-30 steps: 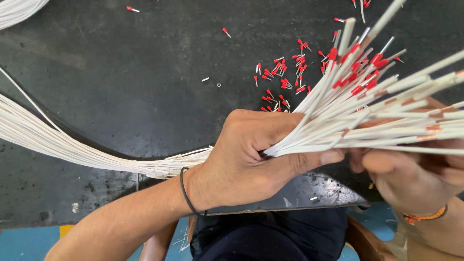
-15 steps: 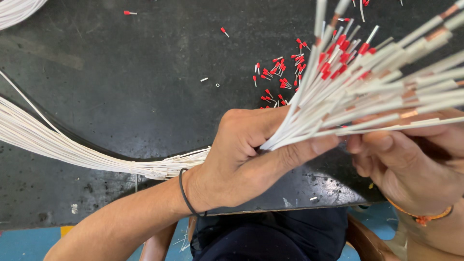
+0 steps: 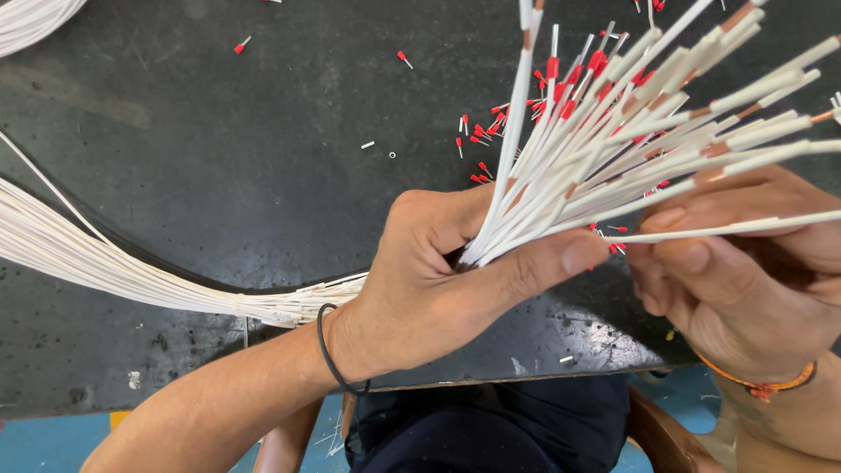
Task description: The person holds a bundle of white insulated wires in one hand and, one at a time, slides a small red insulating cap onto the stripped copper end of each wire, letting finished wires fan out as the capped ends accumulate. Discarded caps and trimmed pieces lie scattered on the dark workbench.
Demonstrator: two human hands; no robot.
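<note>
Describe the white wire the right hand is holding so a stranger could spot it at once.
Start at the dark worktop, then find the fanned bundle of white wires gripped in the left hand. The single wire lies lowest, nearly level, apart from the fan, across the right hand fingers.

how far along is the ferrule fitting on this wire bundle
Done: several fanned wire ends already carry red ferrules. In hand: the left hand grips the white wire bundle where it fans out, and the right hand touches one wire. Left: many ends show bare copper, and loose red ferrules lie on the dark table.
</note>
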